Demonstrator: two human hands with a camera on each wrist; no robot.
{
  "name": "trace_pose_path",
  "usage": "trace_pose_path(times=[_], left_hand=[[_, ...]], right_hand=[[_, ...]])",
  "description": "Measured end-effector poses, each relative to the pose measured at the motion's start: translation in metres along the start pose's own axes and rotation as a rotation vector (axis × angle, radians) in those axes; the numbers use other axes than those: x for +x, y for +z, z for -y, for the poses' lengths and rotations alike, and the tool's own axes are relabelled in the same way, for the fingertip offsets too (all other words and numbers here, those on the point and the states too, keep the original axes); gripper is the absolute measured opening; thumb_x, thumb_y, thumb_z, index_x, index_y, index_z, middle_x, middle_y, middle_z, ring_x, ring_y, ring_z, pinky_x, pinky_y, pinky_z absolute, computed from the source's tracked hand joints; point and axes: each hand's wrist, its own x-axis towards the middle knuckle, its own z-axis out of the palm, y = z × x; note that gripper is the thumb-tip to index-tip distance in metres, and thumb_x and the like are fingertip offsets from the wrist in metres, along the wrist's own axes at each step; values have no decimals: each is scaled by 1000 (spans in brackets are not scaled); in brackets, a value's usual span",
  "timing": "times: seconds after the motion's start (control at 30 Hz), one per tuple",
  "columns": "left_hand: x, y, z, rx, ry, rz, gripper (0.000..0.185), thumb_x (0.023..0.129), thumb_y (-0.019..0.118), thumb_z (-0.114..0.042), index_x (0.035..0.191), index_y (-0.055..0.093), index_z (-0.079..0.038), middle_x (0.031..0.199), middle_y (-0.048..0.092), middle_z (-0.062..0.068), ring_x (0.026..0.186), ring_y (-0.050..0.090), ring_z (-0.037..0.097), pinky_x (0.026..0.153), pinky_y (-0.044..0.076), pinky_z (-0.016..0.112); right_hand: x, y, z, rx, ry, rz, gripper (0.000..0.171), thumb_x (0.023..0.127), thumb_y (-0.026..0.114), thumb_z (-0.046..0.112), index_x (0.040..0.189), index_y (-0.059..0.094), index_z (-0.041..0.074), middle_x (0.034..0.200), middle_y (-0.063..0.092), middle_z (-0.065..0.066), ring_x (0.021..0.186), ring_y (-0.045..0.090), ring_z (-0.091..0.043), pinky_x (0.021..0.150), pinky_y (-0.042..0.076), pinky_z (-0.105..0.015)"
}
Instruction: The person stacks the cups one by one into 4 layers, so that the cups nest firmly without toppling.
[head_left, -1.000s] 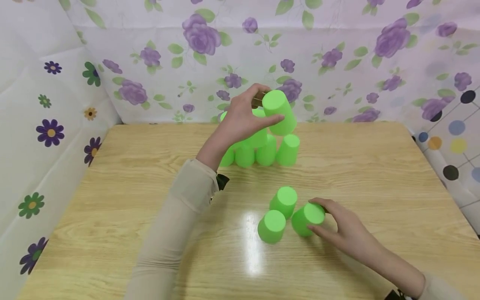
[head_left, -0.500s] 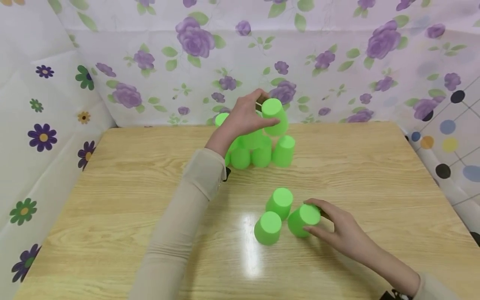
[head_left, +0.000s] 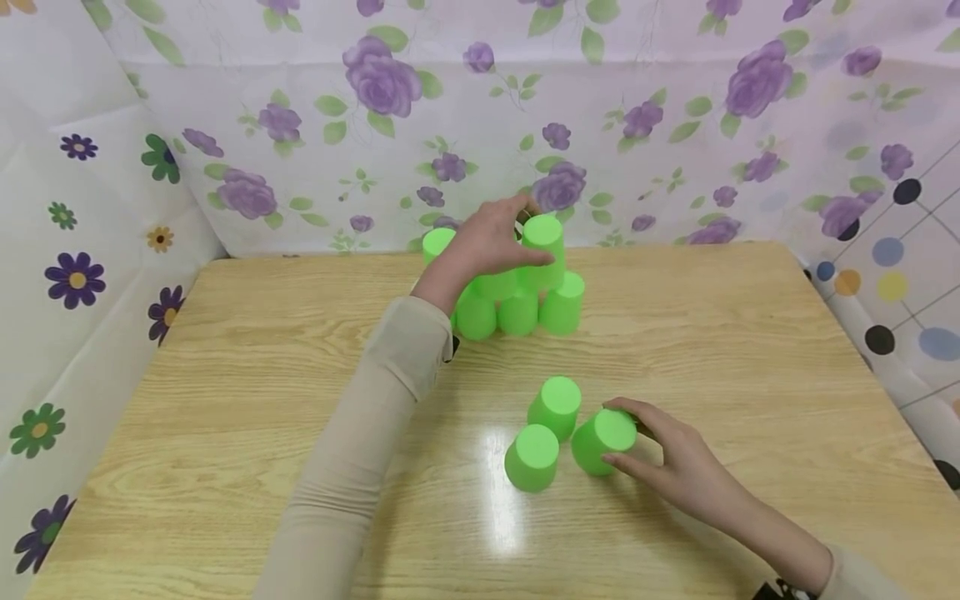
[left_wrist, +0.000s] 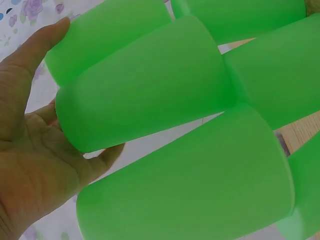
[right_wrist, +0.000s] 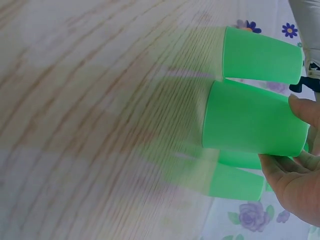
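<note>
My left hand (head_left: 491, 237) grips an upside-down green plastic cup (head_left: 544, 243) between thumb and fingers, at the right end of a stack's second row. That cup (left_wrist: 110, 37) overlaps the tops of the bottom row's right-hand cups. Other second-row cups (left_wrist: 145, 85) stand beside it, partly hidden by the hand in the head view. Below them runs a row of upturned cups (head_left: 562, 304). Nearer the front, my right hand (head_left: 686, 467) holds another upturned green cup (head_left: 600, 442) by its sides; its wide rim (right_wrist: 206, 115) is down at the tabletop.
Two more upturned green cups stand just left of the right hand's cup, one behind (head_left: 556, 408) and one in front (head_left: 531, 458). All are on a wood-grain table (head_left: 712, 333). A flowered cloth (head_left: 637, 125) hangs along the table's back edge.
My left hand has lowered its cup from above the stack down to the bottom row's right end. The right hand keeps its hold in place, while the head view has shifted slightly.
</note>
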Motion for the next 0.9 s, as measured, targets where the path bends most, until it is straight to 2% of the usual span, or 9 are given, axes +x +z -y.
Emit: trace_pose_path(times=[0.27, 0.53, 0.8, 0.9], left_hand=[[2, 1, 0, 62, 13, 2, 55, 77, 75, -41, 121, 51, -17, 125, 55, 2, 112, 51, 20, 93, 42, 36], [3, 1, -1, 111, 12, -3, 59, 79, 72, -43, 126, 51, -16, 125, 57, 3, 115, 51, 21, 102, 34, 44], [3, 1, 0, 85, -11, 20, 70, 79, 73, -42, 137, 42, -18, 131, 54, 4, 121, 48, 24, 103, 35, 43], [1, 1, 0, 78, -3, -1, 72, 79, 73, -40, 138, 41, -18, 134, 51, 4, 123, 46, 23, 105, 33, 43]], right_hand=[[-1, 1, -1, -6, -17, -12, 52, 82, 72, 25, 128, 50, 14, 118, 59, 6, 109, 56, -13, 92, 48, -40], [-1, 2, -1, -11, -30, -21, 53, 81, 73, 23, 129, 49, 14, 118, 59, 6, 109, 57, -13, 91, 49, -39], [-2, 3, -2, -6, 1, -11, 54, 81, 73, 24, 128, 49, 13, 118, 58, 11, 110, 55, -10, 93, 48, -36], [-2, 3, -3, -6, 4, -7, 55, 81, 73, 25, 129, 49, 13, 118, 58, 10, 110, 55, -11, 92, 48, -37]])
